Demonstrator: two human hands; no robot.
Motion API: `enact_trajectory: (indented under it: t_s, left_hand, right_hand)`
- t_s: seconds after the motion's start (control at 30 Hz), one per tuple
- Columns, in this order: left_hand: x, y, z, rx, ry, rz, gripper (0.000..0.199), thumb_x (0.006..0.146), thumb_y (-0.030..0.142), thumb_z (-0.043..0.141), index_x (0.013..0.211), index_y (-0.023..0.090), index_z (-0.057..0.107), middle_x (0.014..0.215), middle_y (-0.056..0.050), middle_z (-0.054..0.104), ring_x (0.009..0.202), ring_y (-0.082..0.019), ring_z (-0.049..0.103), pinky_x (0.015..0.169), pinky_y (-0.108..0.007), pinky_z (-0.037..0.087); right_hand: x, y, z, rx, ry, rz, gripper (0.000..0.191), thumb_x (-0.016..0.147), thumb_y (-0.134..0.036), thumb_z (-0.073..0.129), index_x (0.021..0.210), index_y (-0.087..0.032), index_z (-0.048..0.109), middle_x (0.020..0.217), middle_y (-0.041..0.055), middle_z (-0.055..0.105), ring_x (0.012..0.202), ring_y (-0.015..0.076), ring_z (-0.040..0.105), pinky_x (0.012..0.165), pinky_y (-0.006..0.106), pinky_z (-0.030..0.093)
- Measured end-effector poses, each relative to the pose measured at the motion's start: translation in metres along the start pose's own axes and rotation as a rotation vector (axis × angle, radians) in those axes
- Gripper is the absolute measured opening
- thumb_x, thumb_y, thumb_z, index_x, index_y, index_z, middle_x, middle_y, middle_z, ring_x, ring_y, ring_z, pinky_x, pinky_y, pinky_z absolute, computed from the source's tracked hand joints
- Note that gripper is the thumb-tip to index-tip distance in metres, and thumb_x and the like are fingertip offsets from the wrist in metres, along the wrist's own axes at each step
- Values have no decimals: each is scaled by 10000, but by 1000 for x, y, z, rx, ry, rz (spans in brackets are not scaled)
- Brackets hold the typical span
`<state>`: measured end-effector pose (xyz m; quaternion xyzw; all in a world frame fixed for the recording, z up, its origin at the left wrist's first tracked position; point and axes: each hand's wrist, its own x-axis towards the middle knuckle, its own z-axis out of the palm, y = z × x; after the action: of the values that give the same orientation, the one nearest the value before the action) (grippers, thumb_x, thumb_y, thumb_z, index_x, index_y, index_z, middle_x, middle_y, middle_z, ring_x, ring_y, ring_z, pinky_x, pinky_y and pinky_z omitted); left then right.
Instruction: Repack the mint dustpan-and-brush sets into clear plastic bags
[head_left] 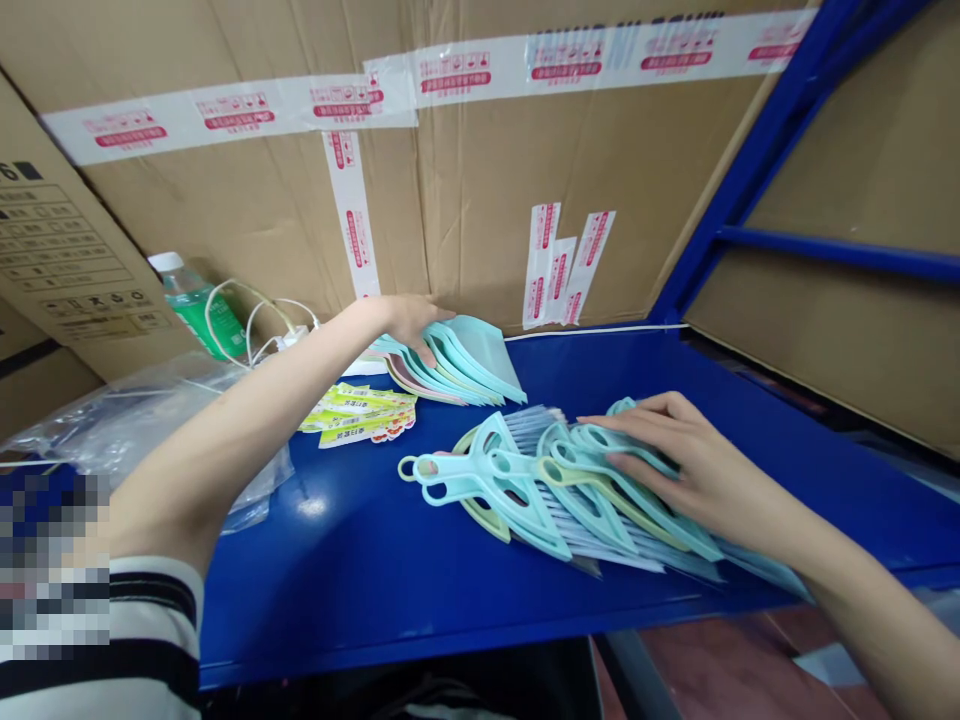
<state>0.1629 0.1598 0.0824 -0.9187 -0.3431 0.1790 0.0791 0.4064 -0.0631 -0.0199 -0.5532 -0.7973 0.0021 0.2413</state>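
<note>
A row of nested small dustpans (480, 355), mostly light turquoise with a few pink and yellowish ones, stands towards the back of the blue table. My left hand (412, 325) reaches over their left end, its thumb in front and fingers behind, closed around a dustpan. Overlapping hand brushes (525, 490) lie in a pile at the right, turquoise and pale green, with bluish-grey bristles and looped handles. On the pile's upper right side, my right hand (679, 450) grips a turquoise brush between thumb and fingers. Its palm side is partly hidden.
Yellow-green printed cards (360, 412) lie left of the dustpans. Clear plastic bags (187, 400), white cables (259, 330) and a green-labelled bottle (199, 305) sit at the left. A taped cardboard wall (465, 190) backs the blue table (337, 580); a blue metal frame (739, 190) rises at right.
</note>
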Motion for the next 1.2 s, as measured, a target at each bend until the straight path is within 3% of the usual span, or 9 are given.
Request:
enact_trajectory:
  t_s: [0.1, 0.2, 0.47, 0.67, 0.73, 0.83, 0.93, 1.03, 1.2]
  left_hand:
    - [1, 0, 3, 10, 22, 3, 1035, 664, 655, 622, 1514, 186, 265, 1507, -173, 393, 1332, -328, 431, 1057, -349, 366]
    - [1, 1, 5, 33, 33, 4, 1023, 674, 662, 621, 1515, 207, 257, 1513, -164, 386, 1323, -318, 442, 1055, -349, 371]
    - [-1, 7, 4, 4, 35, 1, 1025, 676, 633, 634, 1513, 177, 258, 1520, -193, 357, 1319, -332, 445, 1051, -356, 373]
    - [-8, 9, 10, 81, 130, 38, 1043, 658, 651, 636, 1486, 113, 300, 1479, -223, 398, 1351, -367, 371, 1087, -414, 321]
    - [-12, 10, 14, 102, 156, 68, 1082, 639, 661, 653, 1489, 104, 283, 1489, -226, 382, 1361, -383, 343, 1110, -441, 278]
    - [-18, 13, 20, 147, 163, 98, 1180, 600, 664, 696, 1515, 113, 196, 1501, -232, 361, 1358, -401, 336, 1122, -467, 237]
    - [-22, 19, 25, 213, 176, 117, 1207, 592, 635, 735, 1524, 133, 154, 1514, -240, 334, 1359, -420, 329, 1116, -497, 224]
    - [-24, 25, 29, 281, 192, 99, 1196, 591, 568, 777, 1509, 91, 177, 1518, -268, 307, 1357, -439, 323, 1106, -512, 238]
    - [-21, 31, 30, 318, 190, 70, 1153, 612, 506, 786, 1505, 102, 181, 1512, -250, 332, 1342, -414, 351, 1082, -487, 292]
  right_hand:
    - [-6, -2, -2, -16, -107, -6, 552, 855, -620, 503, 1273, -280, 622, 1272, 96, 650, 1227, 359, 524, 932, 567, 500]
    - [-10, 0, -1, -21, -197, 6, 689, 804, -666, 543, 1360, -257, 549, 1409, 106, 547, 1345, 385, 416, 983, 590, 474]
    - [-2, 5, 8, -79, -151, -59, 506, 925, -514, 436, 1283, -204, 613, 1312, 100, 629, 1256, 329, 535, 1000, 555, 483]
    - [5, 15, 9, -98, -99, -110, 424, 938, -443, 438, 1246, -238, 644, 1235, 98, 678, 1188, 313, 596, 985, 545, 497]
    - [4, 13, 7, -80, -132, -96, 509, 904, -544, 474, 1264, -220, 633, 1272, 121, 654, 1225, 339, 563, 993, 570, 483]
    - [-1, 5, 5, -77, -200, -39, 833, 739, -739, 576, 1343, -164, 567, 1375, 175, 562, 1320, 406, 445, 1009, 619, 446]
    - [-5, -3, 4, -89, -269, 21, 1040, 641, -795, 620, 1444, -157, 449, 1474, 185, 446, 1383, 430, 325, 1037, 629, 411]
    - [-7, -9, 4, -97, -325, 35, 1026, 684, -757, 612, 1492, -174, 367, 1514, 171, 387, 1402, 416, 285, 1057, 618, 394]
    - [-4, -5, 4, -97, -323, 4, 872, 775, -646, 581, 1481, -176, 379, 1495, 164, 422, 1393, 400, 320, 1064, 631, 377]
